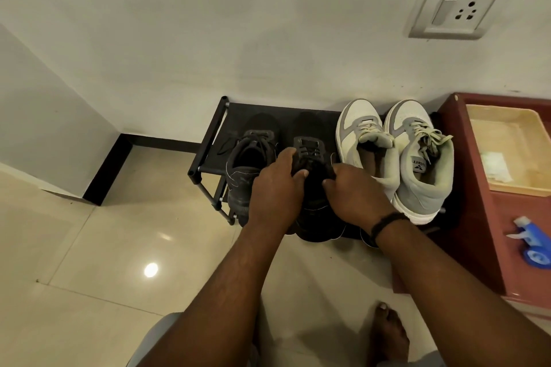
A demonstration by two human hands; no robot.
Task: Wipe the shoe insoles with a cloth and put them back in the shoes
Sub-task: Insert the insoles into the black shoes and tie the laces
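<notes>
The black shoe rack (208, 155) stands against the wall at twelve o'clock from the person, and on its top shelf four shoes sit in a row, all heels toward the person and toes toward the wall, so each long axis runs from six to twelve o'clock. At three o'clock of the rack is a reddish cabinet (477, 217) with a pale tray (507, 140) and a blue spray bottle (533, 244) on it; no cloth is plain to see. The pale grey pair (417, 164) takes the rack's right half. The left black shoe (247, 170) stands untouched with its mouth open. The right black shoe (310, 158) is the one in hand: the left hand (277, 185) curls over its collar at nine o'clock, thumb pressing in toward the tongue, and the right hand (354, 194) grips the collar at three o'clock, fingers tucked into the opening. Whether an insole is already pinched cannot be told; the dark interior hides it. This looks like the step of working at the insole inside this shoe. To do it well, one hand should steady the heel while the other spreads the collar, grips the insole's heel end and moves it along the shoe's length toward six o'clock, without folding it.
</notes>
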